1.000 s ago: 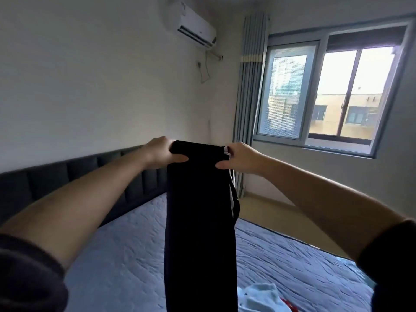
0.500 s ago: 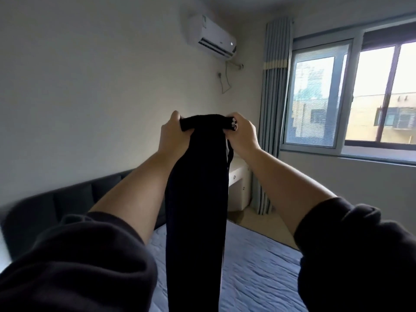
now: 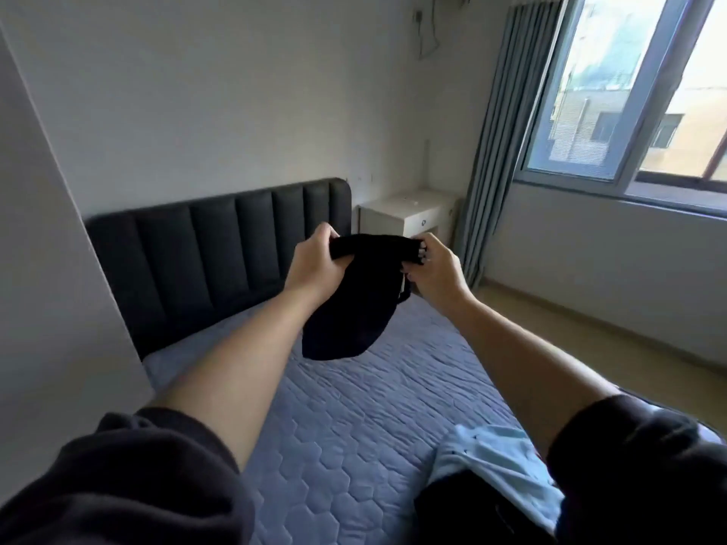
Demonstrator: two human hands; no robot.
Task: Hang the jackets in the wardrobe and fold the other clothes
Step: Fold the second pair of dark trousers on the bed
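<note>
Black soft garment (image 3: 346, 308) gripped by both hands, left hand (image 3: 316, 265), right hand (image 3: 434, 269), above quilted blue mattress (image 3: 354, 426)

Daylight from grey-framed glass window (image 3: 613, 112) at right, blown out. White plaster wall (image 3: 196, 92) at left dim. Soft overall; edges bowed; near dark fabric sleeves (image 3: 118, 485) blurred.

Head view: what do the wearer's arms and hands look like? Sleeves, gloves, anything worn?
The left hand and right hand are bare: no gloves, rings or watch visible. The left sleeve and right sleeve are dark charcoal, soft-looking, pushed up towards the elbows, with no markings visible.
</note>
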